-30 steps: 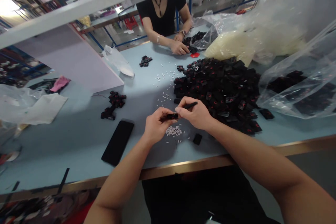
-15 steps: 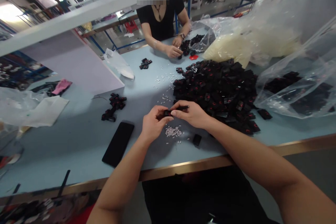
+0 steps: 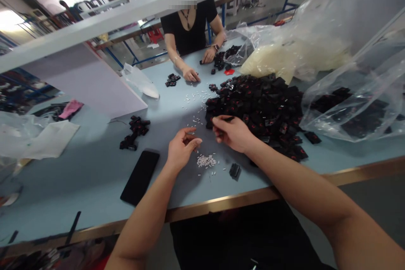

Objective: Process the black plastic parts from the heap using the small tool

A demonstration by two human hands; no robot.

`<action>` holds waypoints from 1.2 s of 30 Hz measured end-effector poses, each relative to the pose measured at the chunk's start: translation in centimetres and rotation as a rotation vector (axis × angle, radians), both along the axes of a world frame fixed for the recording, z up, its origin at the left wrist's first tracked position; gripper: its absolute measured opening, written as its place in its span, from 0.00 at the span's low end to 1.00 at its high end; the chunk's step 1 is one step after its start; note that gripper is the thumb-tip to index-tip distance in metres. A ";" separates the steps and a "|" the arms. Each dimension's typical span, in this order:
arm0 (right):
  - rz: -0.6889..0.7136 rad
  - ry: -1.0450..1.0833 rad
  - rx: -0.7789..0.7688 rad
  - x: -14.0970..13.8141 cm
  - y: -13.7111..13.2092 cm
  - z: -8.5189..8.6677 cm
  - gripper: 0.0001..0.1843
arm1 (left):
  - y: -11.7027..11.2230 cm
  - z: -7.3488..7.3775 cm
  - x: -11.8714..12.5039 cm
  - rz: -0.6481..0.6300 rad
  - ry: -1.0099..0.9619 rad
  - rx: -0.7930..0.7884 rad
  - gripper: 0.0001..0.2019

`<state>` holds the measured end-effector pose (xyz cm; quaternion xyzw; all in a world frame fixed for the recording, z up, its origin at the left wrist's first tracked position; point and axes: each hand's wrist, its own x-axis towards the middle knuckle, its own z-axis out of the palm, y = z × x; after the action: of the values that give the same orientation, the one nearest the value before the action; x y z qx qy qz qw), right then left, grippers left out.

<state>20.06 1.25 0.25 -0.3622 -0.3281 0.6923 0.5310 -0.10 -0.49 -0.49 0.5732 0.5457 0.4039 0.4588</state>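
1. Black parts (image 3: 256, 103) lie heaped back from the bench's (image 3: 95, 177) front edge, apparently so stock stays beside your right hand (image 3: 234, 133).
2. That hand grips a slim black tool (image 3: 229, 119) pen-fashion, seemingly for fine control; whether it also pinches a part cannot be told.
3. Your left hand (image 3: 181, 149) hovers, thumb and fingers parted, nothing visible between them.
4. White pieces (image 3: 206, 160) sit nearer the front edge, likely for short reach, a lone black block (image 3: 234, 170) just right.

Bright light (image 3: 12, 17) at left, red stool (image 3: 155, 35), blue-legged table (image 3: 126, 35).
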 end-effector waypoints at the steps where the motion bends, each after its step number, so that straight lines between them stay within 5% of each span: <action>1: -0.105 0.111 -0.015 0.2 0.2 0.3 0.20 | 0.0 0.1 0.0 0.010 0.010 -0.002 0.23; 4: -0.264 0.254 -0.045 0.5 0.5 0.8 0.21 | 0.1 0.2 0.1 0.014 0.049 -0.008 0.22; 15: -0.089 0.085 -0.069 -0.6 -0.6 0.3 0.20 | 0.8 0.6 -0.9 0.061 0.267 0.080 0.18; 24: -0.043 -0.031 -0.035 -0.9 -1.1 0.0 0.19 | 3.2 2.2 -6.7 0.205 1.080 0.286 0.15; 29: -0.011 -0.091 -0.004 -1.0 -1.3 -0.2 0.18 | 3.8 2.1 -10.2 0.407 1.303 0.063 0.23; 36: 0.015 -0.167 0.061 -1.1 -1.5 -0.2 0.15 | 4.2 1.0 -11.4 0.365 1.385 -0.149 0.22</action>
<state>18.92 -0.24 0.02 -0.3998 -0.3950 0.6532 0.5074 -11.53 3.70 0.51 0.5645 0.8246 -0.0205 -0.0295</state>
